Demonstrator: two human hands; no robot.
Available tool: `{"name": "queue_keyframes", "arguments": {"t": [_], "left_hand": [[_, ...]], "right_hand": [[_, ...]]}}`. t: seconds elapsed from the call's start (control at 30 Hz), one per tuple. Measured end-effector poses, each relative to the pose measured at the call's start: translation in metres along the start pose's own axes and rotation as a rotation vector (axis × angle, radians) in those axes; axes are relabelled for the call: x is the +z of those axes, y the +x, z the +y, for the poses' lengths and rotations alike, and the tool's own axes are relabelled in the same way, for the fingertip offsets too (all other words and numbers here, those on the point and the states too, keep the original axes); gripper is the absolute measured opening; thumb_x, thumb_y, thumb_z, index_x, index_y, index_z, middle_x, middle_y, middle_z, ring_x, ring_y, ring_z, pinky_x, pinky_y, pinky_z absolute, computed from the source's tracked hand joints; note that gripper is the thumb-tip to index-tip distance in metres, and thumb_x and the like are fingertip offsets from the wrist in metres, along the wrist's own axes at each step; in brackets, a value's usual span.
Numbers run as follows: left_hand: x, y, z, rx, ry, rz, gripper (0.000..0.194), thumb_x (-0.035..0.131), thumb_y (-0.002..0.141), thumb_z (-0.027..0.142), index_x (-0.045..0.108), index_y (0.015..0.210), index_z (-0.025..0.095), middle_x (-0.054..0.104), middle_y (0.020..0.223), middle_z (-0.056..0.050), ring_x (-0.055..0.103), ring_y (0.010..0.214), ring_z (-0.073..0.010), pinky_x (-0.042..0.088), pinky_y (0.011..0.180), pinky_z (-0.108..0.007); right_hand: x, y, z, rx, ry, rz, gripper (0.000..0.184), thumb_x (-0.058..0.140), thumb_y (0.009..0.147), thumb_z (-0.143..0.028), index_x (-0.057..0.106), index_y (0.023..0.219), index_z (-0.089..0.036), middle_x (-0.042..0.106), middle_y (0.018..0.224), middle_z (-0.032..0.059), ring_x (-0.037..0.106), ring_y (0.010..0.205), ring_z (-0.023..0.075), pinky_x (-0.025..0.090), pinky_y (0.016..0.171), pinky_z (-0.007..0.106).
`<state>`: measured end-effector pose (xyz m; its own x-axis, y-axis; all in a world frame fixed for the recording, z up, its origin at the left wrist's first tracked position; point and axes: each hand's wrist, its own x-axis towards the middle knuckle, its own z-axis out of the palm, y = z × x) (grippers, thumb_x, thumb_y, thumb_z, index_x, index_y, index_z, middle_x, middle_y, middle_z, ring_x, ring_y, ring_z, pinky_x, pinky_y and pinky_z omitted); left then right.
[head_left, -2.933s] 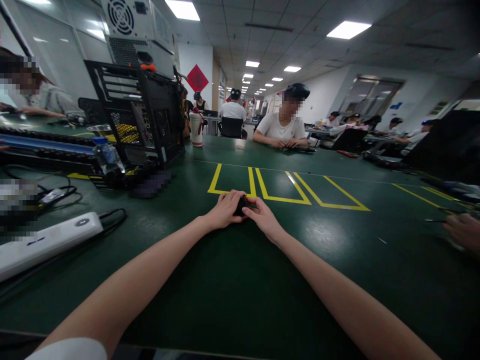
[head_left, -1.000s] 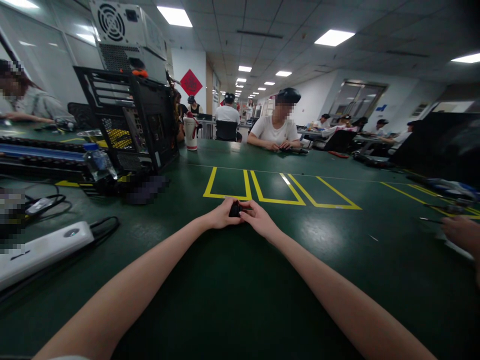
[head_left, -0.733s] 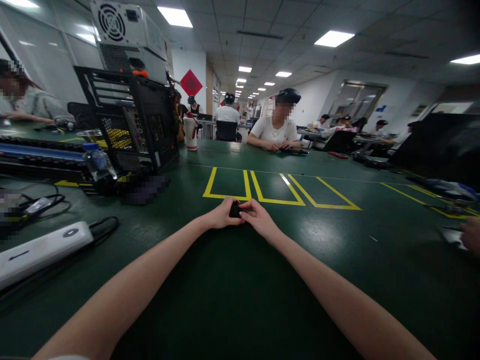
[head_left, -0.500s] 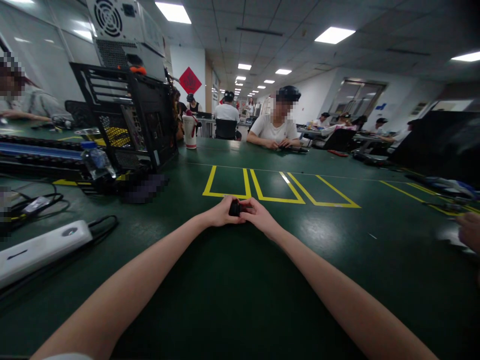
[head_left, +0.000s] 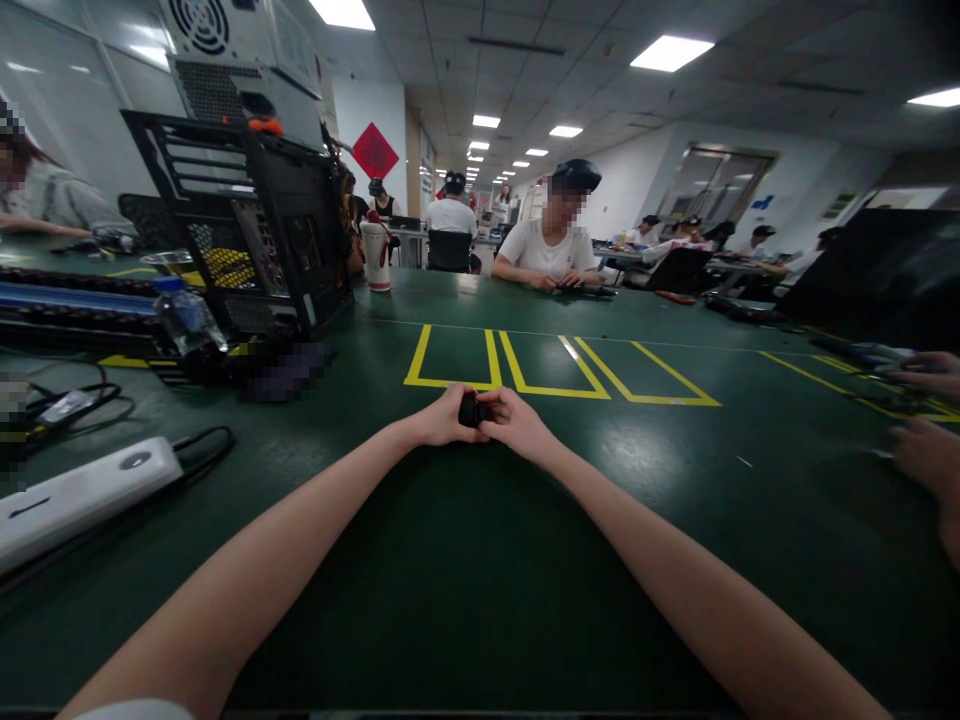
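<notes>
Between my two hands, just above or on the green table [head_left: 420, 560], is a small black object [head_left: 470, 411], rounded and too dark to name. My left hand [head_left: 441, 417] is closed around its left side, thumb towards me. From the right, the fingertips of my right hand [head_left: 513, 420] pinch its other end. The fingers cover most of it. Just beyond my hands lie yellow tape outlines [head_left: 555, 393] on the tabletop.
At left stand a white power strip [head_left: 90, 495], a water bottle [head_left: 187, 315] and a black computer case [head_left: 247, 220]. A paper cup [head_left: 377, 257] is farther back. A co-worker [head_left: 551, 235] sits opposite. Another person's hands [head_left: 926, 455] are at the right edge.
My hands keep hold of the black object in nearly the same place. The view has tipped slightly. At the right edge, more of the other person's hands has come into view.
</notes>
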<state>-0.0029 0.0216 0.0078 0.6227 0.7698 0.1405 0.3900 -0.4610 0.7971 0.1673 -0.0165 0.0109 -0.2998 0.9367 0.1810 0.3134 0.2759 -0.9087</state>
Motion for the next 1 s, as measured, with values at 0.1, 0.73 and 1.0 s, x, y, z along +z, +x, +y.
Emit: {"name": "queue_keyframes", "arguments": {"t": [0.1,0.73,1.0], "left_hand": [[-0.001,0.0,0.002,0.006,0.035,0.015,0.072,0.073,0.056,0.036,0.036,0.114,0.014,0.045,0.11,-0.01,0.047,0.1,-0.0245,0.04,0.086,-0.038],[0.013,0.046,0.012,-0.073,0.2,0.176,0.058,0.066,0.063,0.039,0.038,0.108,0.015,0.043,0.109,-0.011,0.046,0.099,-0.0263,0.039,0.086,-0.041],[0.067,0.064,0.05,-0.049,0.205,0.158,0.062,0.062,0.068,0.035,0.031,0.117,0.015,0.04,0.118,-0.014,0.043,0.108,-0.0297,0.035,0.091,-0.043]], "right_hand": [[0.002,0.0,0.003,-0.006,-0.014,0.04,0.036,0.058,0.063,-0.015,0.043,0.096,-0.019,0.05,0.107,0.0044,0.055,0.098,0.0179,0.047,0.083,0.037],[-0.055,-0.001,0.036,0.017,-0.578,0.193,0.042,0.055,0.074,-0.027,0.045,0.113,-0.017,0.052,0.115,0.0102,0.047,0.111,0.0227,0.034,0.096,0.043],[-0.085,-0.035,0.031,0.123,-0.604,0.257,0.041,0.052,0.074,-0.021,0.041,0.114,-0.018,0.055,0.112,0.0098,0.051,0.108,0.022,0.038,0.094,0.043]]}}
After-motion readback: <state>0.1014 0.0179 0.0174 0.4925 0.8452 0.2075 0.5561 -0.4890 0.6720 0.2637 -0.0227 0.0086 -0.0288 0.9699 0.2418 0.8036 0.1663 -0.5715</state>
